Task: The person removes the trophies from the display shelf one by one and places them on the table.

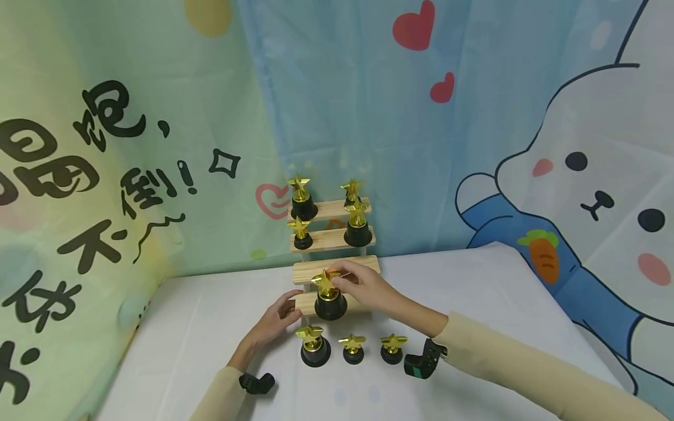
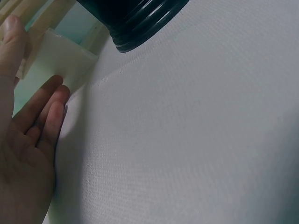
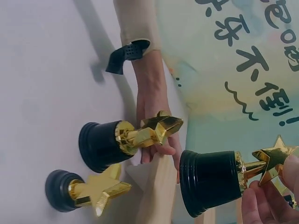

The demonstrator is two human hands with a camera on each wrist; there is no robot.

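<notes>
One large trophy (image 1: 330,307), a gold star on a black base, was pinched by its star between the thumb and fingers of the right hand (image 1: 363,286). It stood upright at the lowest step (image 1: 306,304) of a wooden rack (image 1: 337,271); whether its base touched the wood could not be told. The left hand (image 1: 274,318) was at that step's left end, holding no trophy, its fingers fairly straight and its thumb spread apart, the fingertips near a whitish support (image 2: 67,56). Higher up, the top step carried a left trophy (image 1: 302,207) and a right trophy (image 1: 352,189), while the next step down bore a small trophy (image 1: 302,240) and a bigger trophy (image 1: 358,234). On the white table (image 1: 489,316), before the rack, were a large table trophy (image 1: 315,354) and, to its right, two smaller ones (image 1: 353,355).
</notes>
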